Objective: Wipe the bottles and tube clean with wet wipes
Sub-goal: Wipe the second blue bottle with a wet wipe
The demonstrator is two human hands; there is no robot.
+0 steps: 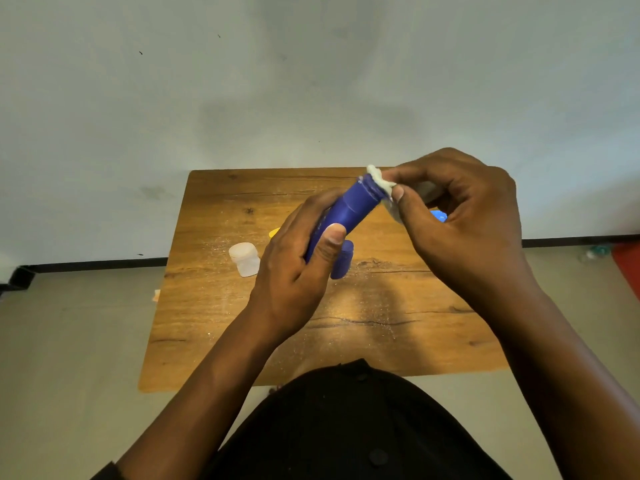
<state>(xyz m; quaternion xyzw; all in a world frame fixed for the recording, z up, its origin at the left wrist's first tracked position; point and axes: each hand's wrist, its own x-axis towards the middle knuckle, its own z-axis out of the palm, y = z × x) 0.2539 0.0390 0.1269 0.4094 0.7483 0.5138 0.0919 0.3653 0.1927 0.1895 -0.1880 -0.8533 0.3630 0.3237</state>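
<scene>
Small jar: a translucent white jar (244,258) stands on the wooden table (214,306) at the left, apart from both hands and untouched.
Yellow item: a yellow edge (274,232) shows just behind the left hand; what it is cannot be told.
Left hand: the left hand (298,258) is curled round the lower body of the blue tube (349,211), thumb pressed along its near side, holding it tilted above the table with the neck pointing up and to the right.
Blue cap: a blue cap (343,261) stands on the table just below the tube, partly hidden by the left thumb.
Tube neck: the threaded end is bare, so the cap is off, and the wipe meets it there.
Wet wipe: a bunched white wet wipe (381,181) is pressed onto the neck.
Right hand: the right hand (460,216) pinches the wipe between thumb and fingertips, its other fingers loosely curled.
Blue object: a bright blue piece (439,215) shows behind the right hand, mostly hidden.
Handling: the tube looks light and smooth, likely slippery once wet and soft enough to dent, so a grip round the lower body seems best, leaving the ridged neck free for the wipe.
</scene>
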